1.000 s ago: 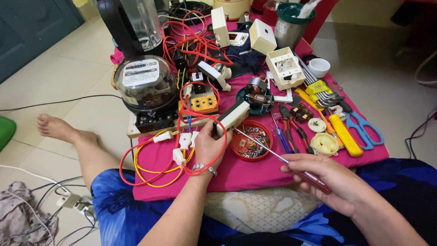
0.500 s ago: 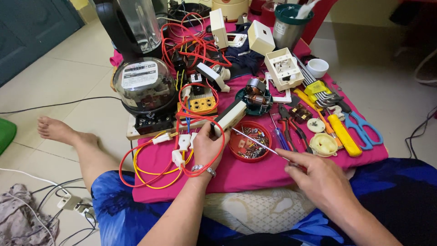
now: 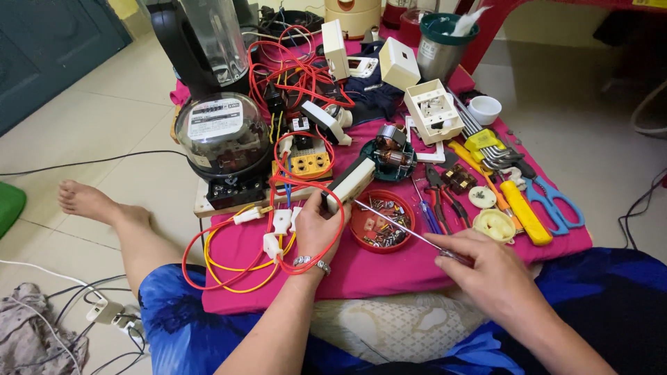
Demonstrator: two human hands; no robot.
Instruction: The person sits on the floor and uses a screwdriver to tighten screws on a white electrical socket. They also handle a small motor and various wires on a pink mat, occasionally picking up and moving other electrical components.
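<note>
My left hand [image 3: 316, 229] grips a cream plastic socket block [image 3: 351, 184], tilted up over the pink cloth [image 3: 389, 271]. My right hand [image 3: 486, 271] holds a thin screwdriver [image 3: 396, 222]; its metal tip points at the near end of the block. Under the shaft sits a red round dish [image 3: 382, 222] full of screws and small parts. Red and yellow wires [image 3: 240, 260] with white connectors loop around my left wrist, which wears a bracelet.
A glass-domed electric meter [image 3: 222, 139] stands on a wooden board at left, a blender [image 3: 205, 42] behind it. Pliers [image 3: 441, 194], blue scissors [image 3: 552, 201], a yellow knife [image 3: 524, 212], white switch boxes [image 3: 434, 111] and a small motor [image 3: 389, 153] lie on the right. Cables cross the tiled floor.
My right hand has drawn in toward the left, bringing the screwdriver tip up to the socket block. My left hand keeps its hold in the same spot.
</note>
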